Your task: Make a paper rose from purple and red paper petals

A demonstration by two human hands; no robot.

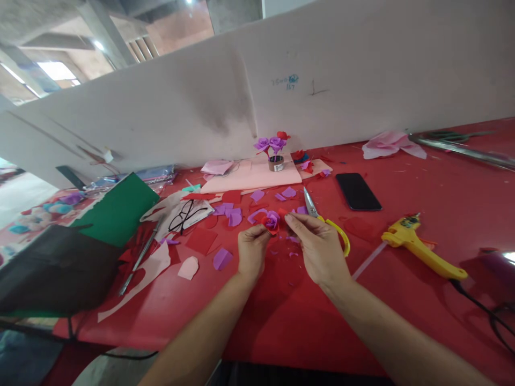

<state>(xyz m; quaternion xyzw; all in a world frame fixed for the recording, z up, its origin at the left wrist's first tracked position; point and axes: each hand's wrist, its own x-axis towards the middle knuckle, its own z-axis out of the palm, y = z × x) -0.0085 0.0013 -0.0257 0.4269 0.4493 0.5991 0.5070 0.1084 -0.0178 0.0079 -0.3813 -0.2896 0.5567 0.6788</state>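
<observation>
One purple-and-red flower (pixel 272 220) is held low over the middle of the red worktop (pixel 277 327). The left hand (pixel 253 251) has its grip closed on the flower's base, thumb and fingers pinched together beneath the petals. The right hand (pixel 319 245) grasps a small red piece (pixel 282 214) between thumb and fingertips, just beside the flower; whether the two touch is too small to tell.

Scissors (pixel 309 203) with yellow handles lie partly behind the right hand. Farther right are a black phone (pixel 358 191) and a yellow glue gun (pixel 422 249), a pale stick protruding from its rear toward the right forearm. Loose purple pieces (pixel 222 259) and red pieces (pixel 201 240) are scattered left of the hands, near dark-framed eyeglasses (pixel 183 217). Beyond the hands, more purple flowers (pixel 270 144) stand upright in a round brown holder (pixel 276 164) on a pale pink sheet (pixel 245 182).
</observation>
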